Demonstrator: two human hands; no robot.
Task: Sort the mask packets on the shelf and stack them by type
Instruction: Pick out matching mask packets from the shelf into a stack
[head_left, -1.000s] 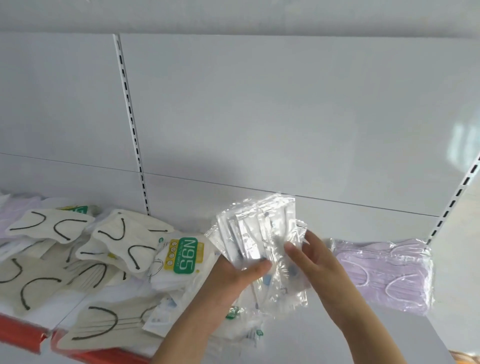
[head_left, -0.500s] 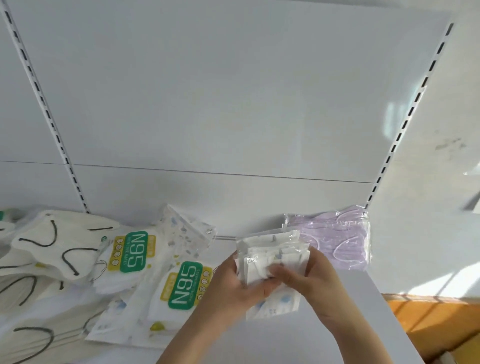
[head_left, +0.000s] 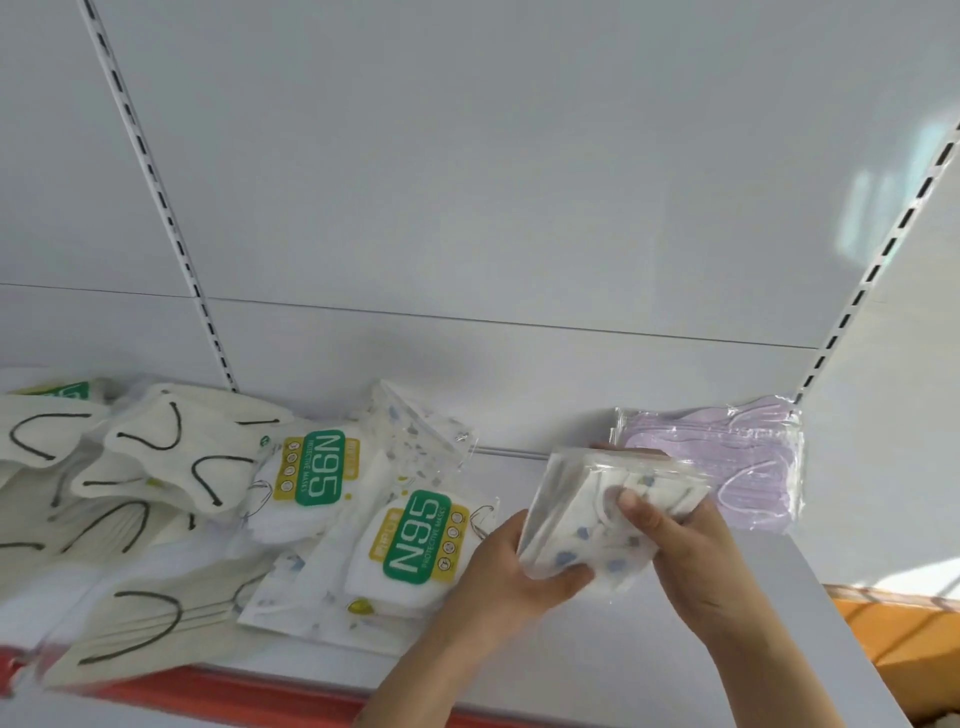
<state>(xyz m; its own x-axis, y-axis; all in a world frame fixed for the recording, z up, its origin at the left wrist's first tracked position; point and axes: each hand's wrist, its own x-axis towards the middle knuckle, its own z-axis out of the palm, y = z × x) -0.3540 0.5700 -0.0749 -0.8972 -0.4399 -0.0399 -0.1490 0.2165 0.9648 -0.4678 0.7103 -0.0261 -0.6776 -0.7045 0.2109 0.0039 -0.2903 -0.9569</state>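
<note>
Both hands hold one bundle of clear packets with blue-dotted white masks (head_left: 587, 512) just above the white shelf (head_left: 701, 649). My left hand (head_left: 511, 577) grips its lower left edge, and my right hand (head_left: 685, 545) grips its right side with the thumb on top. Directly behind the bundle, against the back panel, lies a stack of lilac mask packets (head_left: 748, 467). Two N95 packets (head_left: 415, 540) with green labels lie to the left, the second N95 packet (head_left: 311, 467) further back. A loose dotted packet (head_left: 421, 436) leans behind them.
Cream masks with black ear loops (head_left: 171, 447) are piled at the far left of the shelf. The shelf has a red front strip (head_left: 234, 696). Slotted uprights (head_left: 156, 192) run up the white back panel. An orange surface (head_left: 898, 629) shows below right.
The fanned-out packets have been squared into one tight bundle and lowered from upright to a tilted, flatter hold, now in front of the lilac stack. The view has swung right.
</note>
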